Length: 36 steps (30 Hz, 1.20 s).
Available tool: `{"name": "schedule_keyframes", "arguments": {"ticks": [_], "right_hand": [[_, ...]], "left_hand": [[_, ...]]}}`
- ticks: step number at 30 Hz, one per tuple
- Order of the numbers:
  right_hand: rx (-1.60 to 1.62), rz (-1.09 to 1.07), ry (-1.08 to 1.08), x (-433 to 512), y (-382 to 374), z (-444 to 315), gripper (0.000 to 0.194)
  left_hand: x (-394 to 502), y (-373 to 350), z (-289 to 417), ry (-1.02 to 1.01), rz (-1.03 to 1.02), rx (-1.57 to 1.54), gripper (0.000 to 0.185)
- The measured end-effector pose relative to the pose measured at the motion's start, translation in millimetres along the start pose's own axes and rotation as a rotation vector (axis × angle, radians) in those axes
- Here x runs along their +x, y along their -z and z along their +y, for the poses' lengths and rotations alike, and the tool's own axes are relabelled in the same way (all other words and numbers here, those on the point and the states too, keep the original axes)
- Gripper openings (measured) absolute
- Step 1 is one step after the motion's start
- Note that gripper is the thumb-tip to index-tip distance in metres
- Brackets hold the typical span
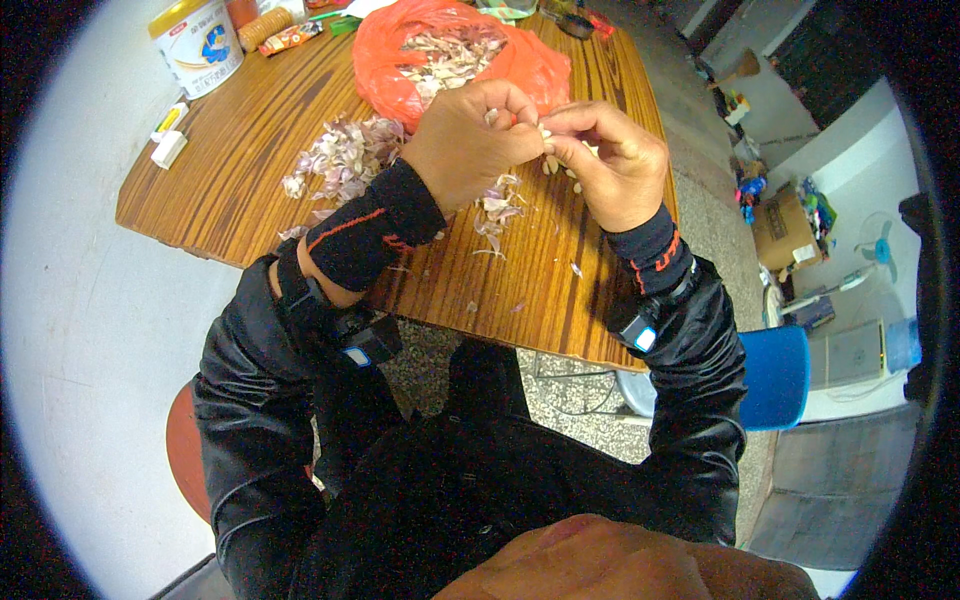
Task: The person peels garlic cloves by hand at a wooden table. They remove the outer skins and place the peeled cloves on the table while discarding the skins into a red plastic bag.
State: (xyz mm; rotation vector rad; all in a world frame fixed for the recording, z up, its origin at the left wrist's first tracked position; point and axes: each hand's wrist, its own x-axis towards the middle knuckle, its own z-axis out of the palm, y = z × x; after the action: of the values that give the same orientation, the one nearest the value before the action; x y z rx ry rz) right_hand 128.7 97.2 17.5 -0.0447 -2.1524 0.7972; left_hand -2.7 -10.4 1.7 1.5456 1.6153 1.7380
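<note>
My left hand (469,142) and my right hand (619,161) meet above the wooden table, fingertips pinching a small pale garlic clove (545,133) between them. Another whitish piece (491,116) shows among the curled fingers of my left hand; I cannot tell whether it is a clove or skin. Several peeled garlic cloves (552,164) lie on the table under my right hand, partly hidden by it. Behind my hands an open red plastic bag (379,56) holds many garlic cloves in their skins (450,56). A heap of papery garlic skins (345,157) lies left of my left wrist.
Loose skins (499,206) are scattered nearer the front of the wood-grain table (517,277). A white can with a gold lid (199,52) stands at the back left, beside a stack of round biscuits (265,28). A small white box (169,149) sits near the left edge. A blue chair (776,379) is at the right.
</note>
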Motion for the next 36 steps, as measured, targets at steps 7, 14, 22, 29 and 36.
{"name": "schedule_keyframes", "arguments": {"ticks": [7, 14, 22, 29, 36], "right_hand": [[0.814, -0.014, -0.278, 4, -2, 12, 0.013], [0.976, -0.062, -0.383, 4, 2, 15, 0.016], [0.705, -0.072, -0.285, 4, -1, 9, 0.015], [0.586, -0.069, -0.285, 1, -3, 4, 0.013], [0.583, -0.069, -0.296, 0, -5, 3, 0.012]], "left_hand": [[0, 1, 1, 0.069, 0.062, -0.209, 0.008], [5, 13, -3, -0.105, 0.101, -0.025, 0.013], [-2, 1, 7, -0.132, 0.152, 0.052, 0.015], [-3, 3, 15, -0.017, 0.084, 0.170, 0.020], [-1, 1, 4, -0.086, 0.126, 0.212, 0.020]]}}
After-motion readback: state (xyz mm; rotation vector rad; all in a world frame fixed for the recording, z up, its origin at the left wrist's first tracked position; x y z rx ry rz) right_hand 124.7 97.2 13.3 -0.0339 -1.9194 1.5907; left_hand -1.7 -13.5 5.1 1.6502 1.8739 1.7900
